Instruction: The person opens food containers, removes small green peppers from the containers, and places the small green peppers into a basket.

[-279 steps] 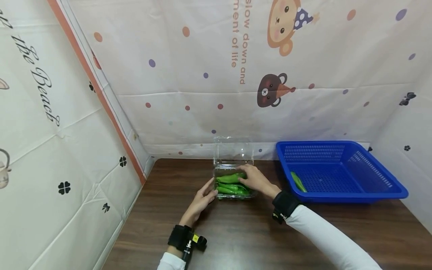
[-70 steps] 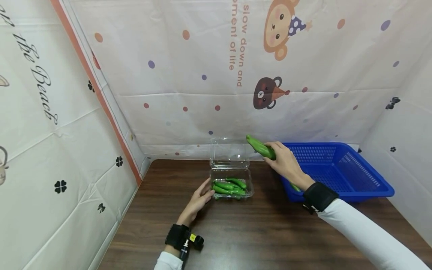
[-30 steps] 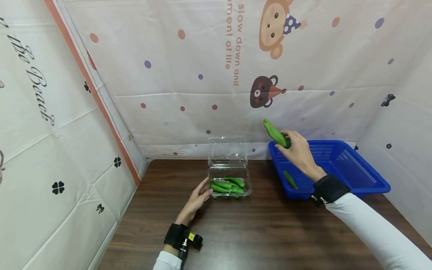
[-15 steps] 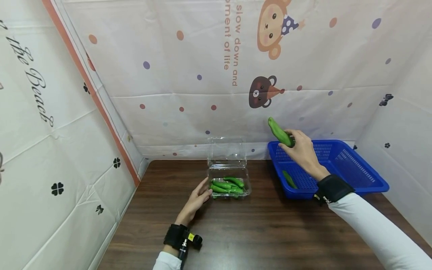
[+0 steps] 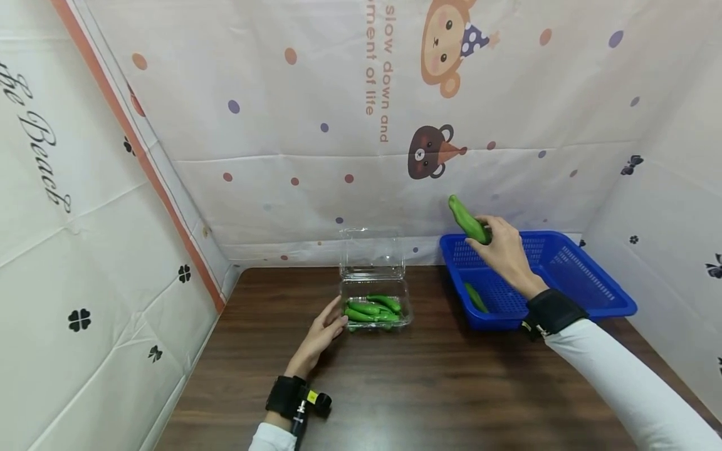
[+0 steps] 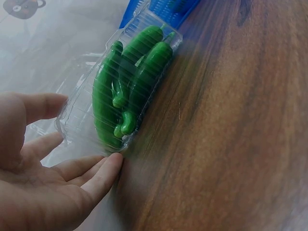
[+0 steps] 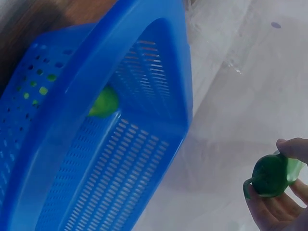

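Note:
My right hand grips a green pepper and holds it in the air above the near-left corner of the blue basket; its stem end shows between my fingers in the right wrist view. One more green pepper lies inside the basket. A clear plastic clamshell box, lid up, holds several green peppers. My left hand rests with straight fingers against the box's left side.
Everything sits on a dark wooden table. Printed white sheets wall it in at the back, left and right. The basket stands at the back right, against the wall.
Since 9 seconds ago my right hand took a pepper out of the clear box and carried it up and right over the basket. In the last second it has hardly moved. The left hand stays put.

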Demonstrator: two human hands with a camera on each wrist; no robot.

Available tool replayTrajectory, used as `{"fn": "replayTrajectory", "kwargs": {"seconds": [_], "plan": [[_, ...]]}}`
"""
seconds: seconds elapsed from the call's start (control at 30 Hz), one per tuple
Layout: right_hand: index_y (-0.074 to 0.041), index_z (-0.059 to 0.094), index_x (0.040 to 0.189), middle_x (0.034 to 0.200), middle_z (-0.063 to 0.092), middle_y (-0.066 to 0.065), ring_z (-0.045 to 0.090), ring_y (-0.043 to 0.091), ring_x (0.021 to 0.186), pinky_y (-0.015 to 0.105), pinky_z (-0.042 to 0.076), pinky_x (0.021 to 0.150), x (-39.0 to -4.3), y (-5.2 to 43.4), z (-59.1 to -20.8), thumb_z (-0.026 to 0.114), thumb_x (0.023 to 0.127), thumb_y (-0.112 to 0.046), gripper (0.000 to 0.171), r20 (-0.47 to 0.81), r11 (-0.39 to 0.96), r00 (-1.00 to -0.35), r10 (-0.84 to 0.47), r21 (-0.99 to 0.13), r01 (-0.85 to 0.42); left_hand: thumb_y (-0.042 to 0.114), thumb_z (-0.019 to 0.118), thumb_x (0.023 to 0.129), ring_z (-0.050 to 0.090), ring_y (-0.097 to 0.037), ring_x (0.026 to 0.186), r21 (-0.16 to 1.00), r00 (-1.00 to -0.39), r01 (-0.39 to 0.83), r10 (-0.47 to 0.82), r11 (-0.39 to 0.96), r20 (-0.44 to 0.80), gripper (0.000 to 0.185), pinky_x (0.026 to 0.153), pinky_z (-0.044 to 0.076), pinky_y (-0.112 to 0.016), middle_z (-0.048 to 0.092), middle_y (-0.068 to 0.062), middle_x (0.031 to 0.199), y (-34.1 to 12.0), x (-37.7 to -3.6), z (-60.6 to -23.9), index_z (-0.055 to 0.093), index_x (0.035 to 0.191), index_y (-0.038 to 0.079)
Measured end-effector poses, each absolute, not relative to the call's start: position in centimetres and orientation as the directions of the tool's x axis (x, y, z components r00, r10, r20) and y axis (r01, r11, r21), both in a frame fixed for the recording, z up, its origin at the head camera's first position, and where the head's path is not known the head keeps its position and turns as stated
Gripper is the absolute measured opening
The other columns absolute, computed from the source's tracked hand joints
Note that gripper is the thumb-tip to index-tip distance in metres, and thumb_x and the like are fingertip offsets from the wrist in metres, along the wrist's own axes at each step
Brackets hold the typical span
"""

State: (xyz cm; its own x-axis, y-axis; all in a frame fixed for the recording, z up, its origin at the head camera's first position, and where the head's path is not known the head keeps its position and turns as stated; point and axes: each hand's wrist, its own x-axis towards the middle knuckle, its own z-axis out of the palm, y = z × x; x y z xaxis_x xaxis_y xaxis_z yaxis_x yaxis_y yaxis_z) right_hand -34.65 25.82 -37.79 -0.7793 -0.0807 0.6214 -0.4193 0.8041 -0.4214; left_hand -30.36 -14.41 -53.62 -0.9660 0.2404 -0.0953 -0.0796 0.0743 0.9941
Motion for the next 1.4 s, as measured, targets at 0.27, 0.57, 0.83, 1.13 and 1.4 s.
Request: {"fn": "replayTrajectory", "kwargs": {"seconds": [0.27, 0.57, 0.83, 1.13, 1.4], "plan": [[0.008, 0.057, 0.135, 0.118, 0.062, 0.032, 0.062, 0.046, 0.102, 0.059, 0.054, 0.080, -34.5, 26.8, -38.2, 0.077, 0.089, -0.004, 0.051, 0.596, 0.808, -0.800, -0.069, -0.437, -0.396, 0.020, 0.056, 0.107, 0.038, -0.046, 0.148, 0.995, -0.964, -0.073, 0.249, 0.071, -0.089, 0.066, 0.122, 0.038, -0.056, 0.028, -0.031, 0.163, -14.3, -30.4, -53.5, 0.023, 0.164, 0.016], [0.009, 0.058, 0.133, 0.114, 0.064, 0.031, 0.062, 0.043, 0.095, 0.053, 0.052, 0.074, -34.4, 27.1, -39.1, 0.078, 0.090, -0.008, 0.051, 0.564, 0.828, -0.823, -0.068, -0.429, -0.362, 0.021, 0.056, 0.107, 0.038, -0.045, 0.148, 0.994, -0.965, -0.072, 0.245, 0.078, -0.089, 0.066, 0.121, 0.038, -0.055, 0.029, -0.030, 0.163, -14.6, -30.2, -53.5, 0.024, 0.164, 0.017], [0.010, 0.057, 0.134, 0.116, 0.063, 0.033, 0.064, 0.044, 0.095, 0.056, 0.054, 0.074, -34.4, 28.0, -39.4, 0.077, 0.091, -0.011, 0.051, 0.518, 0.836, -0.854, -0.042, -0.450, -0.314, 0.020, 0.056, 0.106, 0.036, -0.045, 0.149, 0.994, -0.965, -0.083, 0.243, 0.068, -0.098, 0.066, 0.122, 0.038, -0.055, 0.027, -0.030, 0.164, -14.4, -30.2, -53.4, 0.025, 0.164, 0.019], [0.011, 0.058, 0.132, 0.113, 0.064, 0.034, 0.064, 0.042, 0.090, 0.053, 0.054, 0.071, -34.4, 28.7, -39.8, 0.076, 0.092, -0.013, 0.051, 0.458, 0.856, -0.888, -0.030, -0.447, -0.259, 0.021, 0.058, 0.106, 0.033, -0.044, 0.150, 0.994, -0.967, -0.090, 0.234, 0.061, -0.102, 0.066, 0.122, 0.038, -0.055, 0.026, -0.031, 0.164, -14.3, -30.3, -53.5, 0.026, 0.164, 0.019], [0.011, 0.058, 0.131, 0.107, 0.064, 0.032, 0.065, 0.037, 0.084, 0.041, 0.054, 0.062, -34.4, 28.8, -39.9, 0.076, 0.091, -0.016, 0.052, 0.421, 0.859, -0.906, -0.033, -0.452, -0.241, 0.019, 0.057, 0.106, 0.035, -0.045, 0.149, 0.994, -0.967, -0.093, 0.231, 0.061, -0.105, 0.066, 0.122, 0.038, -0.055, 0.027, -0.031, 0.164, -14.3, -30.4, -53.6, 0.026, 0.164, 0.017]]}}
